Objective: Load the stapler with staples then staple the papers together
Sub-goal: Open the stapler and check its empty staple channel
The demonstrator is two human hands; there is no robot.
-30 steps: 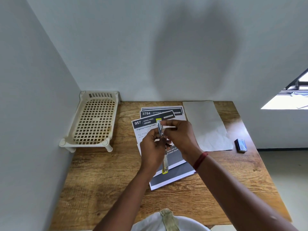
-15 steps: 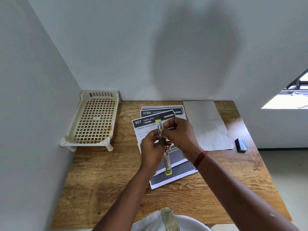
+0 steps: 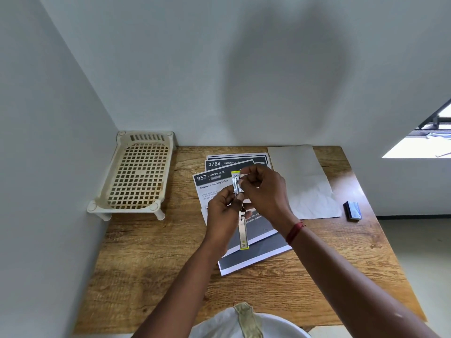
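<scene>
A small metal stapler (image 3: 240, 211) with yellow-green ends is swung open above the table, one arm pointing away and the other toward me. My left hand (image 3: 223, 213) grips it at the hinge. My right hand (image 3: 262, 191) pinches at the far arm's open channel; whether staples sit between its fingertips is too small to tell. Printed papers (image 3: 217, 178) with dark headers lie fanned on the wooden table (image 3: 151, 264) under my hands. A small dark blue staple box (image 3: 352, 210) rests at the right.
A cream plastic lattice rack (image 3: 136, 176) stands on short legs in the back left corner against the walls. A blank grey-white sheet (image 3: 302, 176) lies right of the printed papers. The table's right edge drops to the floor.
The stapler's near arm has swung slightly to the right. My right hand's fingertips have shifted a little along the far arm. Both hands stay over the papers.
</scene>
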